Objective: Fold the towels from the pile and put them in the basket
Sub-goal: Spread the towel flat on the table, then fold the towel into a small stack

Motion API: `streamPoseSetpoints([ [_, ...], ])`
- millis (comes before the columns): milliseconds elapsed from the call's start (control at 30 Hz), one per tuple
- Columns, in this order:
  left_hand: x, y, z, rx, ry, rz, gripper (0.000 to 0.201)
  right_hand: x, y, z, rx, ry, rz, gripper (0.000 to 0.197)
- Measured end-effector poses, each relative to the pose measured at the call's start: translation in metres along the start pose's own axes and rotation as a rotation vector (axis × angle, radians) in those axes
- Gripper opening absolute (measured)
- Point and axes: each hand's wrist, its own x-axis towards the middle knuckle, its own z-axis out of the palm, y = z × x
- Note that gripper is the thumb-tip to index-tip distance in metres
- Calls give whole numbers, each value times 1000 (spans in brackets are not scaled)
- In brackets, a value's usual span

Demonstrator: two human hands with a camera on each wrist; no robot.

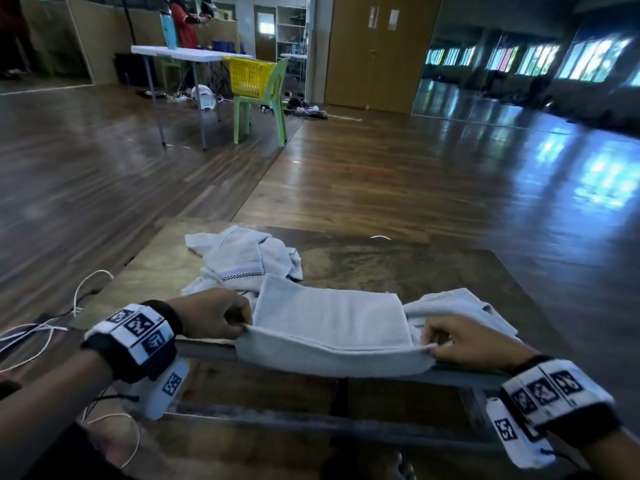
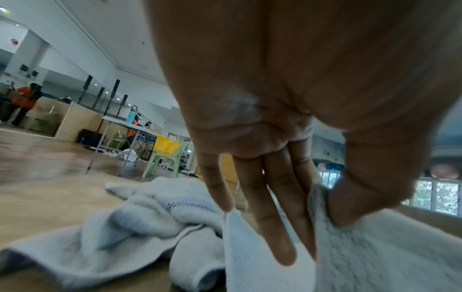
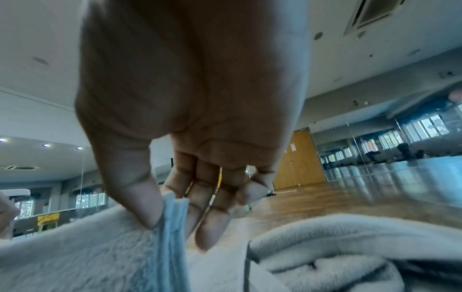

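Observation:
A pale grey towel [image 1: 329, 323] lies doubled over at the near edge of a low wooden table [image 1: 398, 268], its front edge sagging past the rim. My left hand [image 1: 239, 322] pinches its near left corner [image 2: 322, 213] between thumb and fingers. My right hand [image 1: 434, 344] pinches the near right corner, with the thumb on the stacked edges [image 3: 175, 213]. Behind my left hand lies a crumpled pile of pale towels [image 1: 242, 261], also low in the left wrist view [image 2: 130, 223]. A yellow basket [image 1: 247, 76] sits on a green chair far across the room.
Another bunched towel [image 1: 464, 303] lies just right of the held one, seen as folds [image 3: 337, 256] in the right wrist view. White cables [image 1: 52, 327] trail over the floor at left. A white folding table [image 1: 187, 53] stands beside the green chair [image 1: 266, 109]. Wooden floor surrounds the table.

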Motion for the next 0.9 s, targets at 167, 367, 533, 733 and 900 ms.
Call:
streamPoseSetpoints([
  [167, 27, -18, 7, -72, 169, 7, 14, 39, 21, 3, -12, 112, 60, 8],
  [367, 82, -36, 1, -85, 363, -74, 11, 107, 42, -3, 186, 216, 136, 11],
  [533, 124, -52, -6, -66, 371, -108, 11, 154, 61, -6, 173, 153, 208, 9],
  [733, 146, -62, 4, 79, 255, -156, 13, 188, 78, 5, 30, -24, 257, 12],
  [900, 152, -61, 3, 207, 195, -175, 11, 197, 73, 12, 1, -80, 245, 13],
])
